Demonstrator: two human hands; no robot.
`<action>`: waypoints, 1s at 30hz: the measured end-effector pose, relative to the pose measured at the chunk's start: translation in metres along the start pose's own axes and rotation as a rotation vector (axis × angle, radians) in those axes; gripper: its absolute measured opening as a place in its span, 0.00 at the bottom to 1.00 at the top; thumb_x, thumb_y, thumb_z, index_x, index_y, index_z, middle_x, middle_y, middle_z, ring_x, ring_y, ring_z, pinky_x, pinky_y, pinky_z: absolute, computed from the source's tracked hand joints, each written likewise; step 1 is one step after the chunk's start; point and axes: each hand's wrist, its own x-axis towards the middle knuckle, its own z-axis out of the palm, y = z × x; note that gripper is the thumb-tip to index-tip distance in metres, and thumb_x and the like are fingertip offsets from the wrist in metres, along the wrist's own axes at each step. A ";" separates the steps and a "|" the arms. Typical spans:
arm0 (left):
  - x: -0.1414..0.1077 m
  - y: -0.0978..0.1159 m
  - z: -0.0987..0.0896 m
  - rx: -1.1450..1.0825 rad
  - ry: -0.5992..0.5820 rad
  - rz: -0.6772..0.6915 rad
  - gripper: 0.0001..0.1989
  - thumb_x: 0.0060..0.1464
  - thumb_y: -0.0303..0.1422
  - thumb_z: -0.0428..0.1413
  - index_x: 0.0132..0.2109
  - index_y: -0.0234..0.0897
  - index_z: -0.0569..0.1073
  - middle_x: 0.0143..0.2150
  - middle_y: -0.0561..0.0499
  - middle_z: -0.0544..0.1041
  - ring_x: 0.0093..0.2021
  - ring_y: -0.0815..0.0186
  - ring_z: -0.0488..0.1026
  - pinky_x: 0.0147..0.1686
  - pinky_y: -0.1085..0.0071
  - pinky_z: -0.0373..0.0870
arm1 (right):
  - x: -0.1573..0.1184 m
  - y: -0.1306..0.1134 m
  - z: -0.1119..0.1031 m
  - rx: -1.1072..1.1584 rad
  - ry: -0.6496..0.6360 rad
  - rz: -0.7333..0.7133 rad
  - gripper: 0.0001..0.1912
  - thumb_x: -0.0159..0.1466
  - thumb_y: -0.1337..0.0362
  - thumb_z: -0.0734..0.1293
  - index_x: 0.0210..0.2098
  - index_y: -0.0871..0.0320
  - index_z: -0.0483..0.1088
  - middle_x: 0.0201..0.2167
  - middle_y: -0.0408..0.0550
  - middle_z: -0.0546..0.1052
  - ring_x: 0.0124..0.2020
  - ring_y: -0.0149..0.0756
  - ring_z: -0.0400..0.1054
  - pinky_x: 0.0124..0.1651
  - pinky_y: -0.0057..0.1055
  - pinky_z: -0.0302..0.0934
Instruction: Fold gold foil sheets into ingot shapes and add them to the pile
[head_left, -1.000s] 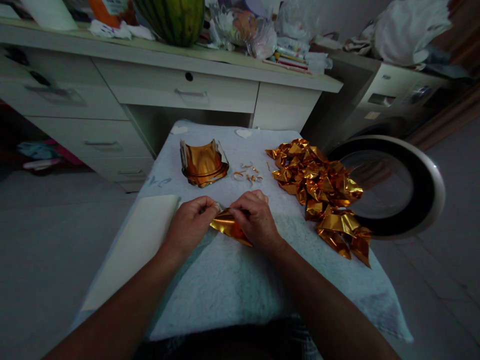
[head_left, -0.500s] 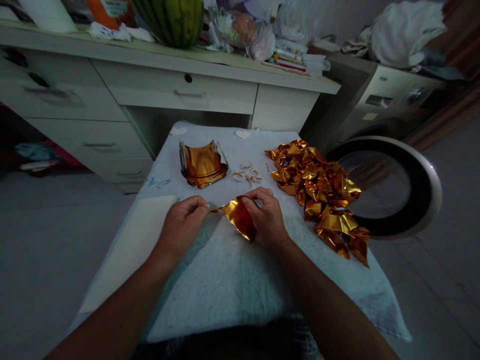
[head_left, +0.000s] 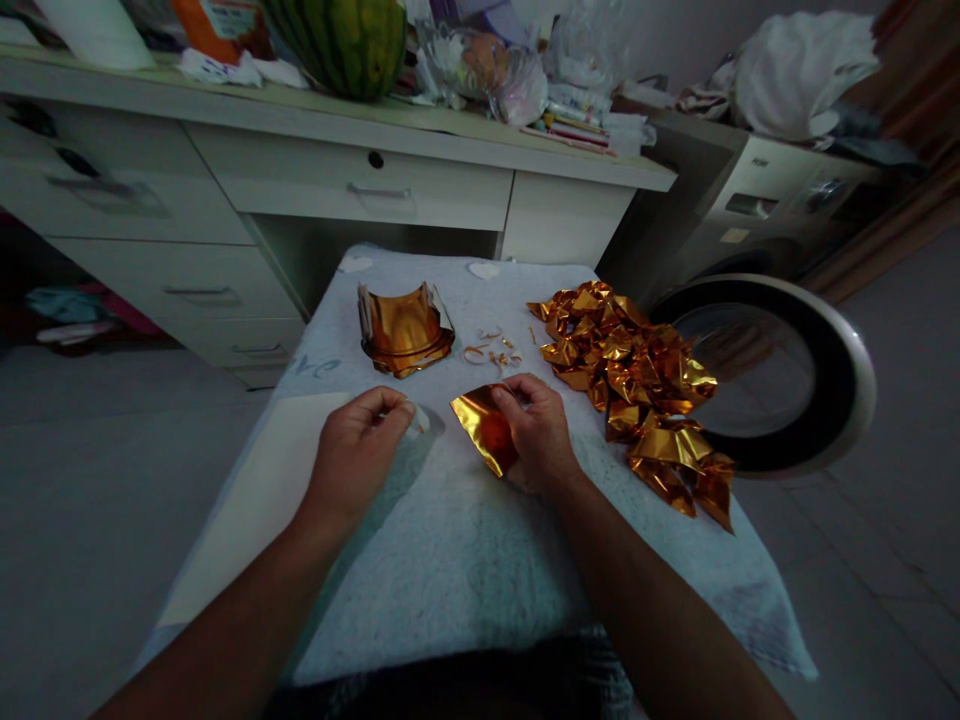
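Observation:
My right hand (head_left: 541, 430) pinches a folded piece of gold foil paper (head_left: 480, 422), thumb on top, above the cloth-covered table. To its left and apart from the foil, my left hand (head_left: 361, 440) is closed, thumb against forefinger, on a thin paper strip (head_left: 421, 418) that looks whitish and slightly blurred. Beyond the hands sits a stack of curved gold foil sheets (head_left: 405, 325). Several small curled scraps (head_left: 501, 352) lie right of that stack. A heap of folded gold foil pieces (head_left: 630, 370) spreads along the table's right side.
The small table wears a pale blue cloth (head_left: 450, 580), with a cream panel (head_left: 262, 490) on its left. Behind it stands a white drawer desk (head_left: 442, 190) bearing a watermelon (head_left: 341, 45) and plastic bags. An open washing machine door (head_left: 832, 370) juts out at the right.
The narrow strip that joined my left hand to the foil has come off. My left hand has drawn slightly left with it; the foil stays in my right hand.

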 end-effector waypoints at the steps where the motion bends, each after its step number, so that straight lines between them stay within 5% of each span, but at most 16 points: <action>1: 0.000 0.001 0.001 0.011 0.004 -0.003 0.09 0.53 0.39 0.56 0.30 0.39 0.71 0.24 0.57 0.67 0.24 0.70 0.63 0.26 0.73 0.59 | 0.000 -0.001 0.000 0.018 0.021 0.012 0.09 0.63 0.57 0.64 0.34 0.54 0.72 0.29 0.45 0.74 0.32 0.37 0.68 0.32 0.32 0.61; 11: 0.010 0.031 0.008 0.147 -0.064 0.070 0.10 0.50 0.40 0.59 0.34 0.38 0.74 0.23 0.57 0.72 0.22 0.69 0.67 0.23 0.73 0.61 | 0.000 -0.010 0.003 0.252 0.053 0.041 0.08 0.57 0.60 0.68 0.35 0.56 0.70 0.29 0.42 0.74 0.30 0.33 0.68 0.34 0.29 0.63; 16: 0.046 0.039 0.034 0.243 -0.074 0.242 0.08 0.51 0.36 0.56 0.32 0.37 0.75 0.29 0.52 0.77 0.30 0.65 0.73 0.31 0.70 0.66 | 0.003 -0.012 -0.003 0.177 0.009 0.027 0.08 0.56 0.59 0.67 0.29 0.56 0.66 0.23 0.39 0.70 0.25 0.31 0.64 0.29 0.27 0.59; 22: 0.086 0.035 0.066 0.267 -0.139 0.253 0.13 0.53 0.31 0.51 0.40 0.35 0.79 0.37 0.47 0.81 0.35 0.63 0.76 0.38 0.68 0.69 | 0.004 -0.013 -0.007 0.182 0.007 0.065 0.07 0.53 0.61 0.64 0.29 0.56 0.65 0.22 0.38 0.68 0.24 0.29 0.62 0.27 0.26 0.56; 26: 0.083 0.030 0.060 0.248 -0.244 0.239 0.17 0.56 0.31 0.48 0.47 0.34 0.77 0.39 0.46 0.81 0.35 0.63 0.77 0.38 0.69 0.70 | 0.004 -0.013 -0.008 0.176 0.010 0.054 0.07 0.54 0.61 0.64 0.30 0.56 0.66 0.22 0.38 0.66 0.24 0.29 0.60 0.27 0.26 0.54; 30: 0.064 0.027 0.039 0.250 -0.335 0.253 0.15 0.56 0.40 0.51 0.39 0.37 0.79 0.35 0.49 0.80 0.36 0.61 0.76 0.36 0.68 0.69 | 0.004 -0.015 -0.009 0.168 -0.038 0.040 0.08 0.55 0.60 0.65 0.32 0.56 0.67 0.23 0.39 0.68 0.25 0.30 0.61 0.28 0.27 0.56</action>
